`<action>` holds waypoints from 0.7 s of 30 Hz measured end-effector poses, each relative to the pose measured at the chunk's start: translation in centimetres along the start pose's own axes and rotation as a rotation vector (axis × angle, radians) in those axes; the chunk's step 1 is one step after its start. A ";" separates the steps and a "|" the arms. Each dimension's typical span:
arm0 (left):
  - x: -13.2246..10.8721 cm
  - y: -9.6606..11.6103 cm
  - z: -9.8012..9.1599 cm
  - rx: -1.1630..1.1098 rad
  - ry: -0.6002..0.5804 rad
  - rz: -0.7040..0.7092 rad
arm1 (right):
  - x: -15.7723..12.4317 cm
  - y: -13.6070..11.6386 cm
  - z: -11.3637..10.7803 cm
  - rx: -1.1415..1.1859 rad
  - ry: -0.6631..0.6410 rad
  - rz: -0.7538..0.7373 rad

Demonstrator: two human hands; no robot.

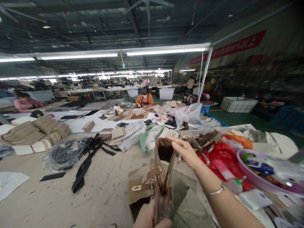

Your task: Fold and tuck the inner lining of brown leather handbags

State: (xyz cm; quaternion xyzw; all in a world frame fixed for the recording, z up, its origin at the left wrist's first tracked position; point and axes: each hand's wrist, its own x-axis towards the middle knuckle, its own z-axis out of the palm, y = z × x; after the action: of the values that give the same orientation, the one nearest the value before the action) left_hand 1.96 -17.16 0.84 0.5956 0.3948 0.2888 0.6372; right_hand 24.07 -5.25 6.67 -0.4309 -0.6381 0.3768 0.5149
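Note:
A shiny bronze-brown handbag (158, 167) with a gold-coloured metal clasp stands tilted in front of me, its top gaping at the far end. My right hand (186, 152) reaches across to that far end, fingers closed over the upper rim. Around the near end, low in the picture, my left hand (147, 215) is closed on the bag's side and is partly cut off and blurred. Under and beside the bag lie a brown cardboard box (136, 180) and a grey-green cloth piece (187, 202).
To the right are a purple basin (256, 180) of bottles and packets and red plastic bags (219, 158). Left lie black straps (83, 167), a plastic-wrapped black bundle (66, 153) and stacked beige pieces (35, 129). A co-worker (144, 98) sits across the table.

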 end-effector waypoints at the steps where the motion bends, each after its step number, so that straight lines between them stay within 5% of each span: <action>1: 0.1 0.1 -0.3 -0.126 -0.007 -0.013 | 0.1 0.3 -0.1 0.076 -0.012 0.037; 8: 0.2 2.2 -4.1 -1.079 -0.115 0.196 | -1.0 4.9 -1.6 0.493 0.226 0.340; 12: 0.2 2.8 -6.5 -1.475 -0.128 0.268 | -4.0 6.9 -2.1 0.669 0.230 0.400; 21: 0.5 1.3 -9.1 -1.474 -0.239 0.102 | -6.3 6.6 0.6 0.700 0.180 0.328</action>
State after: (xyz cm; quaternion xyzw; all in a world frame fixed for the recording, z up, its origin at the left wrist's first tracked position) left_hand -5.36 -11.74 2.20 0.0592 -0.0010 0.4408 0.8956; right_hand 25.21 -8.96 -1.61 -0.3572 -0.3460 0.6095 0.6174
